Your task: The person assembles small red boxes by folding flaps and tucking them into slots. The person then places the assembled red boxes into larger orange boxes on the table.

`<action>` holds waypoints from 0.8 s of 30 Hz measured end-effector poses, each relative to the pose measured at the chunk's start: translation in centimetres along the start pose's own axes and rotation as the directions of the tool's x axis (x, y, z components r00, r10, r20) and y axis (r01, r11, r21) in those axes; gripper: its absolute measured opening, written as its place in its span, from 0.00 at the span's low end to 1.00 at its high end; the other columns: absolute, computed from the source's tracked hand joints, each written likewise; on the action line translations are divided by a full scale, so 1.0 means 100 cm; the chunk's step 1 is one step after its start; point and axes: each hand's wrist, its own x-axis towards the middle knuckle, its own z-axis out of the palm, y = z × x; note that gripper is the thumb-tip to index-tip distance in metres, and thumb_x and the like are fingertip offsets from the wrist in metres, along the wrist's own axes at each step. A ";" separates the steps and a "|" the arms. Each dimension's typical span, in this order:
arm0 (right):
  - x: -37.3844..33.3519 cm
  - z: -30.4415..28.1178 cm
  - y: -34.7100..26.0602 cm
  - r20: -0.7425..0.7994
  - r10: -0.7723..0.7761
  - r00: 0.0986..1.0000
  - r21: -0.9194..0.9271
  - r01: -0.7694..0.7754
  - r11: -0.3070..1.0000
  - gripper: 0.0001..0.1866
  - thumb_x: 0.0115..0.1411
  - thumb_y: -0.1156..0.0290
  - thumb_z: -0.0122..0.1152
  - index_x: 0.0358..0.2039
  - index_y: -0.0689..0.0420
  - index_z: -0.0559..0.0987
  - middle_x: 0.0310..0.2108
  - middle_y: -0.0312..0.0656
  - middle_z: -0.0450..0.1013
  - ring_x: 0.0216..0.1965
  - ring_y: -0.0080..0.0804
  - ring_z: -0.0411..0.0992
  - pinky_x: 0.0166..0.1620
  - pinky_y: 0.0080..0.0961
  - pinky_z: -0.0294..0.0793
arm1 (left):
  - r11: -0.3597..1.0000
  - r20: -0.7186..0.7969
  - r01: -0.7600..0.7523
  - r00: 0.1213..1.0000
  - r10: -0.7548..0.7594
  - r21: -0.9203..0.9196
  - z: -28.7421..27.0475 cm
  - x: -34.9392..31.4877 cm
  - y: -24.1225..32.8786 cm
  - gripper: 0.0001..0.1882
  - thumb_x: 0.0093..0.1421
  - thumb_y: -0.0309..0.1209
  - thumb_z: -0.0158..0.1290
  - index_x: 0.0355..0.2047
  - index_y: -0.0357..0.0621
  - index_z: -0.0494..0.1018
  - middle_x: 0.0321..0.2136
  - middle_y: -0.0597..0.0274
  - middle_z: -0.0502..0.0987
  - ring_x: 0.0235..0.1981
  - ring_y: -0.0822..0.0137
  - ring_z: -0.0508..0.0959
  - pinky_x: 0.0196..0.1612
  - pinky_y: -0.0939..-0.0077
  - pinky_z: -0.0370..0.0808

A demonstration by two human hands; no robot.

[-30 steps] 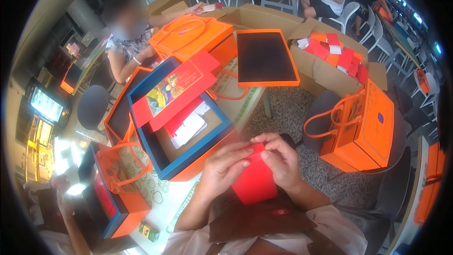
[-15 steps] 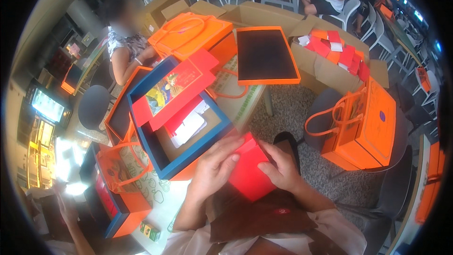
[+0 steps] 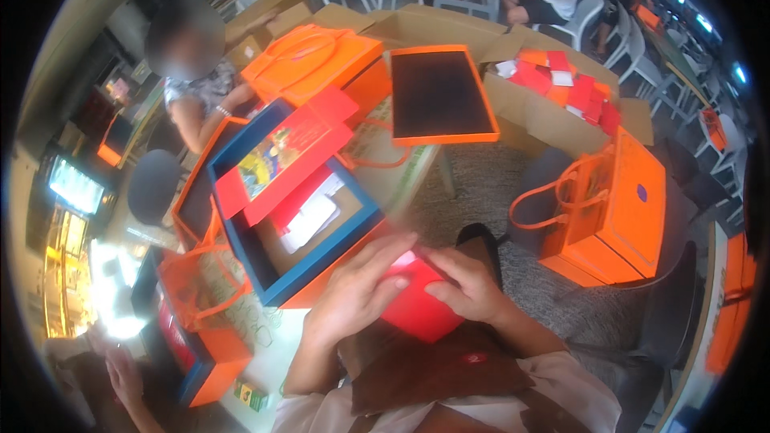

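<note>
Low in front of my body I hold a small red carton (image 3: 423, 305) between both hands. My left hand (image 3: 357, 289) grips its left side, with the thumb on the front face and the fingers along the upper end. From the other side my right hand (image 3: 472, 285) closes round the upper right edge, its thumb pressed on the front. Fingers partly hide the carton's top end. Just beyond my left hand stands an orange box with a blue rim (image 3: 277, 293), holding white and red pieces (image 3: 309, 220) and a flat red printed carton (image 3: 289, 152) across its top.
Orange handled boxes stand at the back (image 3: 317, 64), on a chair to the right (image 3: 609, 212) and near left (image 3: 212, 361). A dark-lined orange lid (image 3: 441, 96) lies beyond. A cardboard box (image 3: 513, 104) holds several red packets. Another person (image 3: 196, 104) sits across the table.
My hands have drawn closer together over the carton's upper end, covering more of it. The view has shifted slightly, and the person across the table has moved an arm.
</note>
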 end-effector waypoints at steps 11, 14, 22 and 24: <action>0.000 0.000 0.002 0.005 -0.037 0.999 -0.007 0.037 0.999 0.29 0.63 0.71 0.64 0.65 0.60 0.71 0.49 0.51 0.76 0.48 0.46 0.76 0.53 0.35 0.73 | 0.998 -0.078 -0.052 0.995 0.054 0.026 0.006 -0.004 -0.004 0.29 0.67 0.45 0.55 0.63 0.41 0.68 0.59 0.44 0.73 0.58 0.43 0.75 0.59 0.60 0.74; 0.000 0.000 -0.001 0.011 -0.029 1.000 -0.017 0.029 0.999 0.29 0.64 0.70 0.64 0.65 0.60 0.70 0.49 0.51 0.76 0.49 0.46 0.75 0.53 0.35 0.73 | 0.998 -0.087 -0.061 0.994 0.062 0.013 0.006 -0.005 -0.007 0.29 0.67 0.46 0.55 0.63 0.41 0.69 0.59 0.43 0.73 0.58 0.42 0.75 0.58 0.59 0.74; -0.001 0.001 0.005 -0.034 -0.024 0.999 -0.051 0.022 0.998 0.29 0.63 0.68 0.65 0.64 0.60 0.72 0.45 0.51 0.75 0.47 0.47 0.76 0.51 0.35 0.74 | 0.977 0.003 0.004 1.000 -0.005 0.212 0.010 -0.001 -0.001 0.40 0.63 0.48 0.59 0.70 0.43 0.60 0.60 0.39 0.71 0.61 0.41 0.72 0.60 0.55 0.72; 0.000 -0.004 0.008 -0.014 0.001 1.000 -0.078 -0.002 0.997 0.29 0.62 0.69 0.66 0.63 0.60 0.72 0.45 0.51 0.75 0.46 0.46 0.76 0.50 0.35 0.74 | 0.984 -0.030 -0.043 0.998 0.049 0.173 0.009 0.003 -0.008 0.42 0.63 0.49 0.58 0.70 0.41 0.58 0.61 0.38 0.70 0.62 0.40 0.71 0.62 0.55 0.70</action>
